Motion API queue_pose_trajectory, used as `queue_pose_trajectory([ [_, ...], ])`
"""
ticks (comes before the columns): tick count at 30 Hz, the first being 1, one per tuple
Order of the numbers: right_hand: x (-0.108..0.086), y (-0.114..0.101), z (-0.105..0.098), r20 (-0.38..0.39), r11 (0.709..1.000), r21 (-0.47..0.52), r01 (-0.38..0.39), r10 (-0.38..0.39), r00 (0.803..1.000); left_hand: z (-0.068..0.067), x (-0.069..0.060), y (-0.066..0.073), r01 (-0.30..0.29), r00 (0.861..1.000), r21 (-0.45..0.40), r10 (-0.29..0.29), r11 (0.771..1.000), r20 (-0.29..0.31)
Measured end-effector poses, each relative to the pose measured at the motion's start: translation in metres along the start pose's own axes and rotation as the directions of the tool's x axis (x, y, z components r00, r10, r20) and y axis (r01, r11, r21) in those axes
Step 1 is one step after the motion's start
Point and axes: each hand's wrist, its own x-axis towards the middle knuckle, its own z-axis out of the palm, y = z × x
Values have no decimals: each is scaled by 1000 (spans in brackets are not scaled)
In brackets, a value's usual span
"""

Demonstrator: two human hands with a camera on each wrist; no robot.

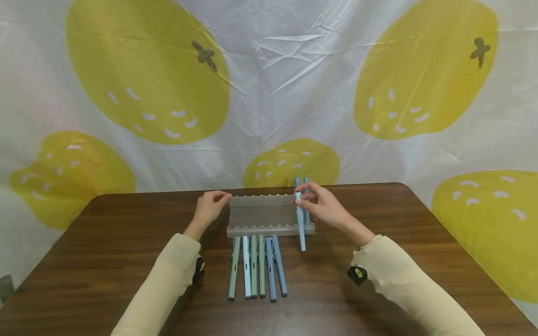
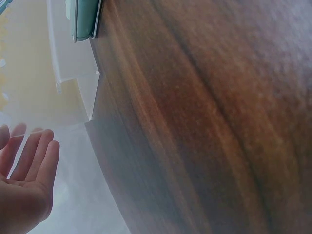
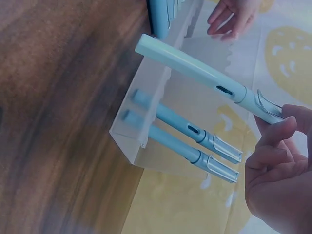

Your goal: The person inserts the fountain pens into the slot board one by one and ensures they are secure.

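A translucent pen rack (image 1: 260, 217) with scalloped edges stands on the table. At its upper left corner, my left hand (image 1: 208, 208) pinches the clear rim between thumb and fingers; the left wrist view shows that hand (image 2: 34, 185) partly cut off. My right hand (image 1: 325, 205) pinches a light blue pen (image 1: 301, 228) near its clip end, the other end pointing down in front of the rack's right part. In the right wrist view this pen (image 3: 195, 71) is apart from the rack. Two blue pens (image 3: 170, 140) rest in slots at the rack's right end, clips up.
In front of the rack lie several pens side by side: green pens (image 1: 233, 275), a pale blue pen (image 1: 246, 275) and darker blue pens (image 1: 271, 277). Behind the wooden table (image 1: 138, 233) hangs a white cloth (image 1: 269, 116) with yellow fruit prints.
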Motion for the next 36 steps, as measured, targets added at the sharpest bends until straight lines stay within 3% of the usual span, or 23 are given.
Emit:
queue_pose_trajectory([
  [11,14,0,-9,-76,997,55,52,-48,996,1,0,0,3,1000,-7,-3,1000,-4],
  [18,12,-18,-11,-128,990,98,101,-88,988,1,0,1,3,1000,-8,-3,1000,0],
  [24,11,-26,-7,-188,982,100,160,-139,972,-1,-1,2,5,1000,2,-5,1000,5],
  [32,13,-19,7,-281,972,66,224,-197,939,0,0,1,10,1000,7,-10,1000,2],
  [36,11,-14,12,-276,975,43,219,-199,940,0,0,0,8,1000,0,-8,1000,7],
])
